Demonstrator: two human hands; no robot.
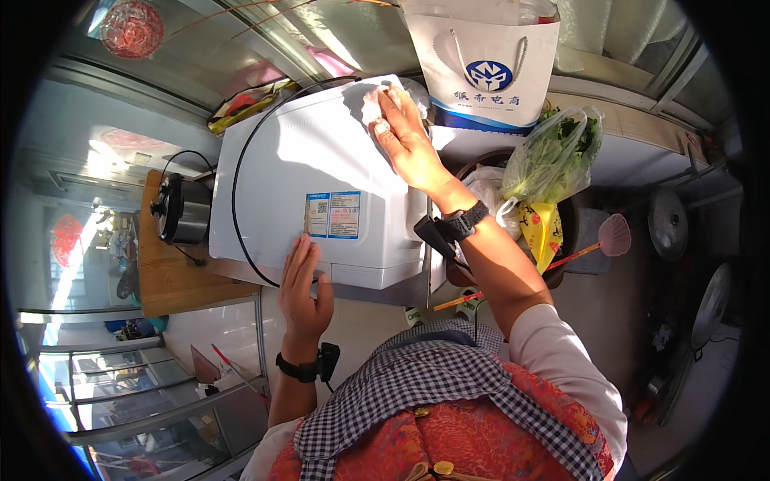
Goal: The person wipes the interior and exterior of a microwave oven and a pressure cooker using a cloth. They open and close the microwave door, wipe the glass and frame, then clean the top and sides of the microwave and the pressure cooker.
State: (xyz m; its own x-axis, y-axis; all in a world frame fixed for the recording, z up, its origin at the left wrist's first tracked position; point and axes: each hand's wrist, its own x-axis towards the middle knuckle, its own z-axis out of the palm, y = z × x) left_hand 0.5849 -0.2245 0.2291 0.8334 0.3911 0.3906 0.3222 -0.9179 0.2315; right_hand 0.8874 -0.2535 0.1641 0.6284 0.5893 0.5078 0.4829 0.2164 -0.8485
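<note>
A white box-shaped appliance [271, 180], possibly a microwave oven, stands before me with a blue-and-white label [332, 215] on top. My right hand [403, 133] presses a crumpled pale cloth [373, 107] against its sunlit far right corner. At the near edge, my left hand [305, 294] lies with its fingertips just below the label, holding nothing, thumb apart from the fingers. A black power cord [236, 191] loops across the left part of the top and passes close to my left fingers.
A white paper bag [481, 66] with rope handles stands behind to the right. Below it, a plastic bag of leafy greens [550, 156] and a yellow bag [541, 231] sit in a brown container [565, 225]. An electric cooker [183, 210] is on the wooden table [159, 270] at left.
</note>
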